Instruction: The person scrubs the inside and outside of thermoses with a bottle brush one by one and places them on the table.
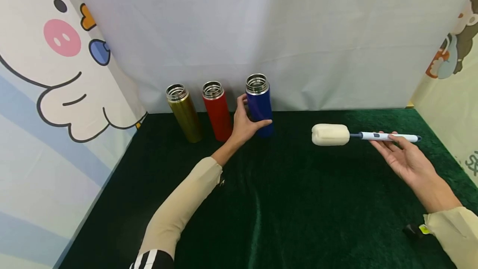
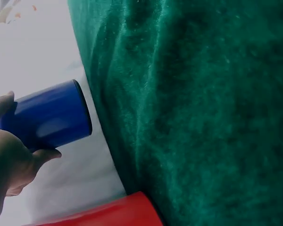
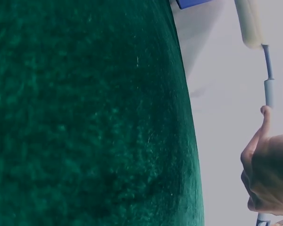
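Observation:
My left hand grips a blue steel bottle, thumb across its front and fingers round its left side. The bottle is lidless and upright, its bare metal neck facing up. In the left wrist view, the blue bottle shows its dark-rimmed base against the pale backdrop. My right hand holds a bottle brush by its white handle, level, with the cream sponge head pointing left towards the blue bottle. The right wrist view shows the brush handle running up from the thumb.
Left of the blue bottle stand a red bottle and a gold bottle, both lidless. Dark green cloth covers the table. A white fabric backdrop hangs right behind the bottles, with printed side panels.

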Demonstrator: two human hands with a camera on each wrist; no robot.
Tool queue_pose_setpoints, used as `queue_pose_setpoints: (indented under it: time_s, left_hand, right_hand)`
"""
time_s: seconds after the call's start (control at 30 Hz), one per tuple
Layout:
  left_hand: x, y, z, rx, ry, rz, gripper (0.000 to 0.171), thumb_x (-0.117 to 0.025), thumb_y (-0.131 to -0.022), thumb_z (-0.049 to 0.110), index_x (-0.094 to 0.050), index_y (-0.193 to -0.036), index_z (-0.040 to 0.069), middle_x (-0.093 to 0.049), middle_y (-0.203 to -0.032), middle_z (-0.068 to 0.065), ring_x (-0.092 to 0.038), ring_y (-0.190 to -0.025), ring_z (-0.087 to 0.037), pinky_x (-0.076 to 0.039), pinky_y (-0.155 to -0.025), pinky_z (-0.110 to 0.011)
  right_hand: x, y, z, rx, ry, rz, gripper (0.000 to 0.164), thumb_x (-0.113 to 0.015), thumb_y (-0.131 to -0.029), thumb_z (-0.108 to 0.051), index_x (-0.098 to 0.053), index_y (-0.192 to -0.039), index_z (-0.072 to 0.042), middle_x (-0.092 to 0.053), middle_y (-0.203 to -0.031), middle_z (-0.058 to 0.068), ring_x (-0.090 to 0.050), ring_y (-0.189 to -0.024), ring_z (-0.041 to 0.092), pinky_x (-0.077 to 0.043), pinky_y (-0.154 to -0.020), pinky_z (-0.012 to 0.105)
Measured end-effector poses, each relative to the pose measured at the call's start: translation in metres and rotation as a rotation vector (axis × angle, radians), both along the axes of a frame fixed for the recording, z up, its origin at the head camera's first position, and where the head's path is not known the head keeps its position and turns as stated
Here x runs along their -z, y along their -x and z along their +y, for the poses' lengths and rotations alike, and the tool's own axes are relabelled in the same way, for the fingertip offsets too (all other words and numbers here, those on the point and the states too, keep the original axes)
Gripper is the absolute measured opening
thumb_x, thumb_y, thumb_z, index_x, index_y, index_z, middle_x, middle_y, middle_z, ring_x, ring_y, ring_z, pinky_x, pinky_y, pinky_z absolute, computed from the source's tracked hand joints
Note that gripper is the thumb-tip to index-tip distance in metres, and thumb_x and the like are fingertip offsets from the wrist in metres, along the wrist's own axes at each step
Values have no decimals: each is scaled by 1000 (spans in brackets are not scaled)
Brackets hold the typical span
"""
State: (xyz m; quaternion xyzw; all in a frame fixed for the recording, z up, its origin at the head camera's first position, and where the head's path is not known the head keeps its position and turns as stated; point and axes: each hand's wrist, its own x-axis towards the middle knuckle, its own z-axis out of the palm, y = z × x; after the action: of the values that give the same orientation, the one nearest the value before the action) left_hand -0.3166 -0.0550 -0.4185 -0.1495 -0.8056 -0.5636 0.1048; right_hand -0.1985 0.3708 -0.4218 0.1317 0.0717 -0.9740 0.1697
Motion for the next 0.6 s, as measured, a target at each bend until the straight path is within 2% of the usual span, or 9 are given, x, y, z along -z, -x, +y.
queue_pose_setpoints:
  time_s: [0.1,0.3,0.4,0.5,0.6]
  left_hand:
    - [5,3,2,-10,21,14,94,-88,-80,15,-26,-151,11,-43,-151,-19,-50,-138,-37,-43,-116,-53]
    - [14,5,2,-38,77,27,95,-89,-79,14,-26,-151,10,-43,-153,-20,-47,-141,-36,-41,-118,-53]
    - [15,5,-1,-32,104,-4,98,-87,-81,17,-21,-153,10,-40,-155,-20,-44,-144,-36,-38,-120,-53]
    - [11,-3,-7,-4,105,-61,100,-84,-85,20,-15,-157,9,-37,-159,-21,-41,-147,-36,-37,-121,-54]
    - [7,-20,-18,6,79,-109,96,-79,-90,18,-14,-159,6,-40,-155,-24,-47,-142,-39,-43,-115,-56]
  right_hand:
    - [1,0,1,18,-3,4,31,-44,-108,-2,-49,-126,-28,-65,-126,18,-62,-128,35,-41,-119,42]
    - [1,-1,-1,55,-91,119,18,-44,-107,-1,-53,-120,-9,-68,-121,22,-67,-121,33,-50,-109,48]
    - [0,0,-2,89,-118,149,15,-45,-107,-2,-54,-118,-5,-69,-120,23,-68,-121,30,-53,-106,48]
    - [0,-1,-2,124,-128,144,14,-47,-106,-4,-55,-117,-6,-70,-119,22,-68,-121,29,-52,-108,45]
    - [0,-2,0,154,-137,130,12,-50,-104,-6,-56,-115,-7,-72,-118,20,-70,-119,29,-52,-108,43]
